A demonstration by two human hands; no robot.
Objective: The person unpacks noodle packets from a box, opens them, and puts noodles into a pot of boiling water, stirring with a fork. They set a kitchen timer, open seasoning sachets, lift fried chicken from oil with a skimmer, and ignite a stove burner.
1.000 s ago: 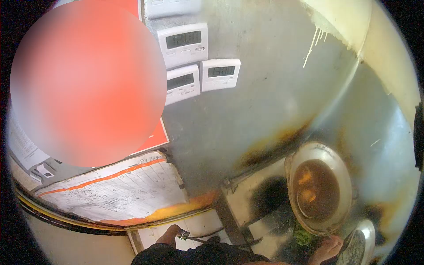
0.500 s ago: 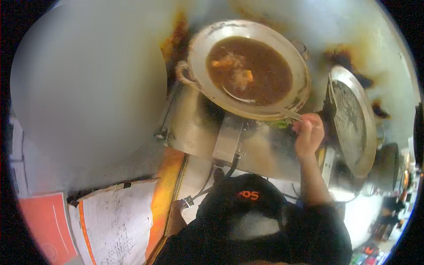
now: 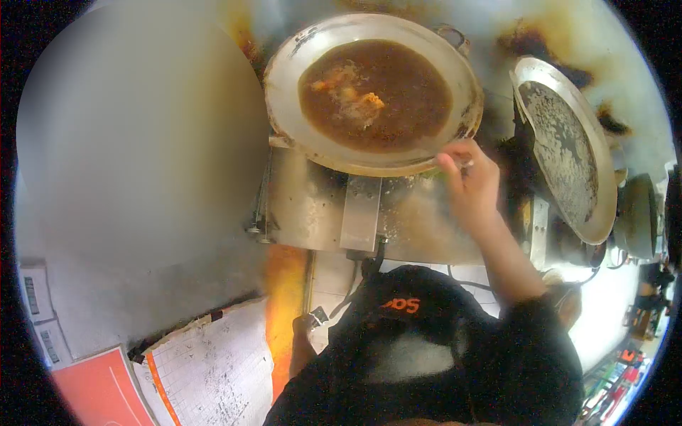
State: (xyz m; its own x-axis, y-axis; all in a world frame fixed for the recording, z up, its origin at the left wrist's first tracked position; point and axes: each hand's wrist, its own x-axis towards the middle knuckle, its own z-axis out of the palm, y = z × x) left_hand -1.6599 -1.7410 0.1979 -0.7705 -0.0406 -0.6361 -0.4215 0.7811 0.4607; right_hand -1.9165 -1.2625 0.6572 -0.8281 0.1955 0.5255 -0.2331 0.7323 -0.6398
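A wide metal wok (image 3: 284, 106) of dark brown oil sits on the stove, with orange-brown pieces of food (image 3: 371, 101) bubbling in it. My right hand (image 3: 470, 177) is at the wok's lower right rim, its fingers closed round a thin handle or utensil end (image 3: 467, 164); the rest of that item is hard to make out. Low in the view, away from the stove, my left hand (image 3: 304, 325) is closed round a small dark and silver object (image 3: 318, 317).
A second large pan (image 3: 561, 142) leans at the right, with darker pans (image 3: 639, 216) beyond it. A steel stove front (image 3: 305, 206) lies below the wok. Written sheets (image 3: 213, 362) and a red board (image 3: 99, 390) hang at the lower left.
The view has swung down and right from the wall timers to the wok and my body. My right hand stays by the wok's rim, and the curved utensil edge seen in the oil is gone.
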